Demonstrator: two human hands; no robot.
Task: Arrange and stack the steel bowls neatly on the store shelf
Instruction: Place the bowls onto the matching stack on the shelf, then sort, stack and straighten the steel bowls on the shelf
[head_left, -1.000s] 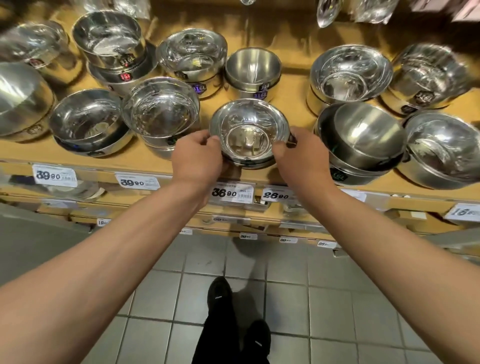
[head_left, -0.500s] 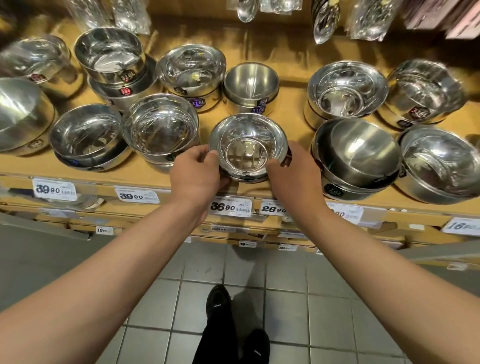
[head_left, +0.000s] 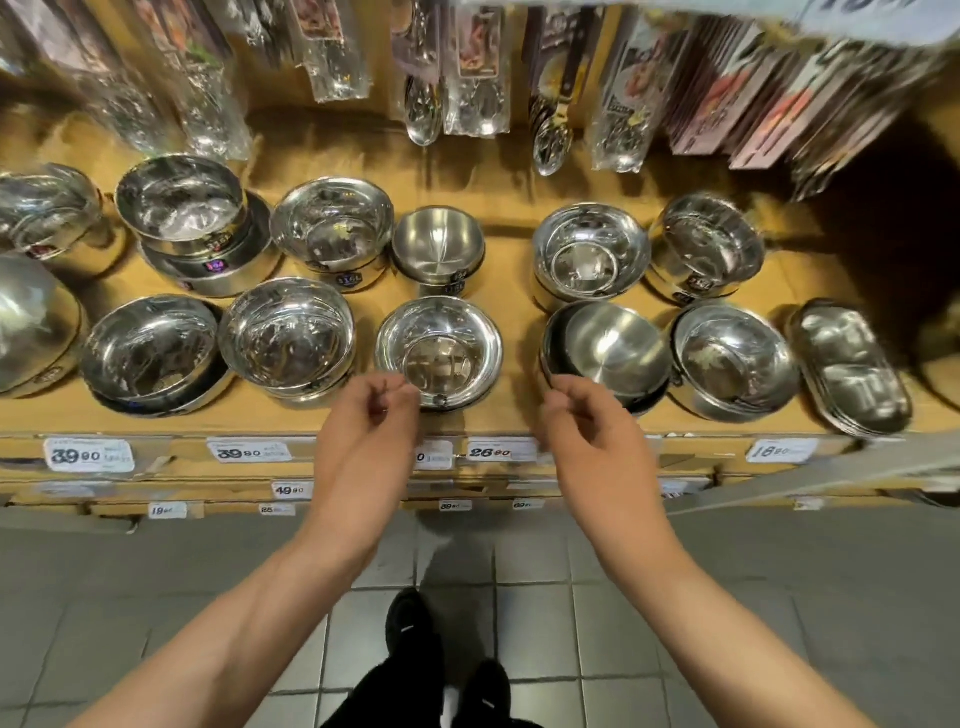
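**Both hands off the centre bowl, steel bowls spread along the shelf**

At the far left of the wooden shelf, a large bowl sits partly out of frame, with another blurred one behind it. Next come a tall stack of two bowls in the back row and a wide shallow bowl in front — just beside that, a deep shiny bowl. Behind it stands a labelled bowl, and a small matte bowl sits to its right.

The left hand hovers at the shelf's front edge, fingers loosely curled and holding nothing, its fingertips just at the near rim of the centre bowl; whether they touch it I cannot tell. That bowl stands upright in the front row, a smaller one nested inside.

The right hand hangs apart from the centre bowl, fingers relaxed and empty, close to a tilted pair of bowls. Further right are three more bowls and an oval tray stack. Price tags line the shelf edge — packaged spoons hang above.
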